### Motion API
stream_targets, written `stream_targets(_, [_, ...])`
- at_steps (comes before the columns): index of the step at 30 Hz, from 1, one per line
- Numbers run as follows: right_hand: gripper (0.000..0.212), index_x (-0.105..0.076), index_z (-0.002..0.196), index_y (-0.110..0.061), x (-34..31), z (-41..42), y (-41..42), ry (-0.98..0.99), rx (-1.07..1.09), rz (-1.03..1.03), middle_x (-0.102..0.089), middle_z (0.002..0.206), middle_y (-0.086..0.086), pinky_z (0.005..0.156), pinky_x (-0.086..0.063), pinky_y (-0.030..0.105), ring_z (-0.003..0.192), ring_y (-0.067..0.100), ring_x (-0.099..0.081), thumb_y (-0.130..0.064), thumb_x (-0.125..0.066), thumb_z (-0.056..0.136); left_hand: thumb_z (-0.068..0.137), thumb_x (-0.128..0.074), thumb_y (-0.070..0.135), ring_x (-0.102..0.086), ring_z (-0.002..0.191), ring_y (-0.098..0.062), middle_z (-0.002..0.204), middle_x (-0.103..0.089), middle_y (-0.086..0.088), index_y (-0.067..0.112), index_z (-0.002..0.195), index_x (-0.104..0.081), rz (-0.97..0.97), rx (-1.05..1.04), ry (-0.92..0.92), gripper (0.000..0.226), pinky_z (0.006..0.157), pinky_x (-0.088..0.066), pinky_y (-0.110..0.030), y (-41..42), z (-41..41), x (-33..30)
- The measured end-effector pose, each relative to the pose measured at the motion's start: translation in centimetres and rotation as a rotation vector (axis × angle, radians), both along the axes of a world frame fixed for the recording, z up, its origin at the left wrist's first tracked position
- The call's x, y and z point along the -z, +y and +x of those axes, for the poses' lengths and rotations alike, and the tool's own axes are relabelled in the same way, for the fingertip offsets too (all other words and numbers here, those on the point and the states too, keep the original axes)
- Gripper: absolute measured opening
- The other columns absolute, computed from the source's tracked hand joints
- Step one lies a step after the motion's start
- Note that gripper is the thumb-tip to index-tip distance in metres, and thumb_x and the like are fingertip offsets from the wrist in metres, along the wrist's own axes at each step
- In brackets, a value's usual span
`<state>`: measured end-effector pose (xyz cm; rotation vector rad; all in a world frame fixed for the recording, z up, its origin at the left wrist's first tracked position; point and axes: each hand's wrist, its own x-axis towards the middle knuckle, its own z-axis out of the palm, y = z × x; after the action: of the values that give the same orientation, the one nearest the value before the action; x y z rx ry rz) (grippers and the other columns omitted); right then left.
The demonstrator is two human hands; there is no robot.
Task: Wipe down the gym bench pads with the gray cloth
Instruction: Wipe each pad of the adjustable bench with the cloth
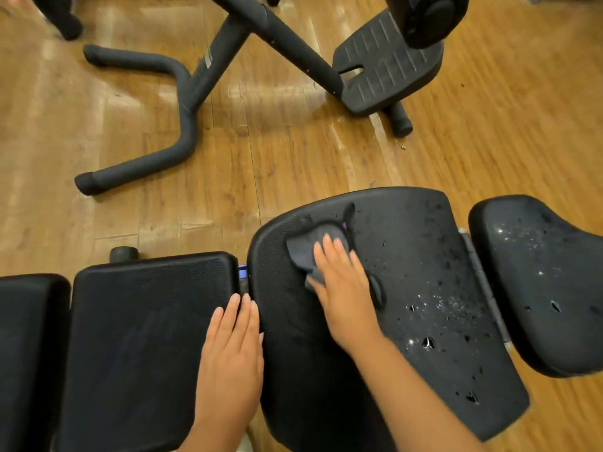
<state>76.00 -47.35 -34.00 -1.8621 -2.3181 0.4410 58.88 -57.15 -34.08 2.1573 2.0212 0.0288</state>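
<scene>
Several black bench pads lie in a row across the lower half of the view. My right hand [344, 288] presses the gray cloth [305, 252] flat on the upper left part of the large worn pad [430, 288], which has tears and white specks. The cloth sticks out beyond my fingertips, partly hidden under the hand. My left hand [233, 347] rests flat, fingers together, over the gap between that pad and the rectangular pad [140, 327] to its left. A curved pad [548, 282] sits at the far right and another pad [26, 337] at the far left.
A black machine frame with a curved tubular foot [146, 138] and a ribbed footplate [385, 66] stands on the wooden floor [293, 151] beyond the bench. A metal hinge [483, 282] joins the worn pad and the curved pad.
</scene>
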Motion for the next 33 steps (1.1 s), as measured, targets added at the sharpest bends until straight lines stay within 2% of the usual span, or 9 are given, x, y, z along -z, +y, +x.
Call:
stream_targets(3, [0.054, -0.016, 0.149, -0.016, -0.4, -1.4, 6.2, -0.015, 0.015, -0.008, -0.008, 0.158, 0.002, 0.114, 0.005, 0.031, 0.144, 0.016, -0.001, -0.021, -0.039, 0.1, 0.101, -0.007, 0.03, -0.043, 0.129, -0.03, 0.131, -0.055, -0.017, -0.003, 0.125, -0.054, 0.004, -0.004, -0.002, 0.062, 0.113, -0.014, -0.039, 0.1, 0.0, 0.0])
stream_targets(7, [0.057, -0.01, 0.149, -0.014, -1.0, -1.7, 6.8, -0.047, -0.01, -0.041, -0.003, 0.158, 0.003, 0.115, 0.007, 0.033, 0.144, 0.018, 0.003, -0.018, -0.038, 0.1, 0.101, -0.007, 0.03, -0.042, 0.13, -0.029, 0.132, -0.055, -0.017, -0.003, 0.126, -0.054, 0.001, 0.0, -0.001, 0.062, 0.114, -0.015, -0.04, -0.1, -0.1, 0.1])
stream_targets(13, [0.07, -0.033, 0.144, -0.011, -0.6, -0.1, -4.2, -0.045, -0.062, 0.011, -0.031, 0.151, 0.007, 0.114, -0.012, 0.038, 0.14, 0.021, -0.024, -0.007, -0.058, 0.079, 0.101, -0.009, 0.029, -0.04, 0.131, -0.028, 0.133, -0.053, -0.018, -0.003, 0.127, -0.051, 0.004, -0.004, -0.021, 0.06, 0.115, -0.013, -0.039, -0.1, 0.0, 0.0])
stream_targets(16, [0.062, -0.039, 0.139, -0.016, 0.2, 1.1, -13.5, -0.037, -0.121, -0.049, -0.032, 0.149, 0.002, 0.111, -0.016, 0.034, 0.138, 0.018, -0.026, -0.015, -0.041, 0.077, 0.1, -0.012, 0.029, -0.038, 0.133, -0.029, 0.134, -0.052, -0.018, -0.004, 0.129, -0.05, -0.001, -0.003, -0.017, 0.058, 0.115, -0.014, -0.04, -0.2, 0.0, 0.0])
stream_targets(20, [0.042, -0.022, 0.139, -0.021, 1.4, 2.8, -19.0, -0.184, -0.21, 0.034, -0.01, 0.155, 0.007, 0.113, -0.007, 0.033, 0.143, 0.015, -0.007, -0.02, -0.009, 0.099, 0.1, -0.011, 0.03, -0.034, 0.134, -0.028, 0.135, -0.052, -0.017, -0.003, 0.131, -0.048, -0.01, -0.011, -0.01, 0.058, 0.115, -0.015, -0.04, -0.2, 0.0, 0.2])
stream_targets(23, [0.04, -0.033, 0.134, -0.023, 0.2, 3.1, -18.5, -0.142, -0.171, 0.004, -0.032, 0.145, 0.0, 0.109, -0.015, 0.031, 0.136, 0.013, -0.022, -0.021, -0.019, 0.097, 0.1, -0.011, 0.03, -0.034, 0.134, -0.028, 0.135, -0.051, -0.017, -0.004, 0.131, -0.049, 0.015, 0.009, -0.003, 0.059, 0.114, -0.017, -0.042, -0.3, -0.1, 0.4])
stream_targets(25, [0.053, -0.041, 0.135, -0.022, -0.1, 3.2, -16.5, -0.039, -0.136, 0.001, -0.041, 0.142, -0.003, 0.108, -0.021, 0.03, 0.135, 0.012, -0.028, -0.018, -0.035, 0.082, 0.1, -0.013, 0.029, -0.033, 0.134, -0.028, 0.135, -0.052, -0.017, -0.004, 0.129, -0.05, 0.026, 0.011, 0.004, 0.058, 0.114, -0.017, -0.042, -0.3, -0.2, 0.6])
stream_targets(27, [0.066, -0.042, 0.138, -0.02, -0.3, 3.5, -12.6, -0.018, -0.117, -0.033, -0.037, 0.147, -0.003, 0.11, -0.02, 0.033, 0.138, 0.014, -0.026, -0.021, -0.041, 0.072, 0.1, -0.013, 0.029, -0.03, 0.135, -0.027, 0.135, -0.052, -0.018, -0.004, 0.129, -0.05, 0.03, 0.014, 0.016, 0.057, 0.115, -0.015, -0.041, -0.2, -0.2, 0.7])
stream_targets(33, [0.068, -0.03, 0.145, -0.016, -0.3, 2.8, 2.6, -0.097, -0.029, 0.024, -0.027, 0.153, 0.006, 0.115, -0.007, 0.035, 0.141, 0.022, -0.021, -0.011, -0.061, 0.084, 0.101, -0.01, 0.03, -0.029, 0.134, -0.026, 0.135, -0.051, -0.017, -0.003, 0.129, -0.049, 0.049, 0.019, 0.019, 0.059, 0.115, -0.013, -0.04, -0.1, -0.2, 0.7])
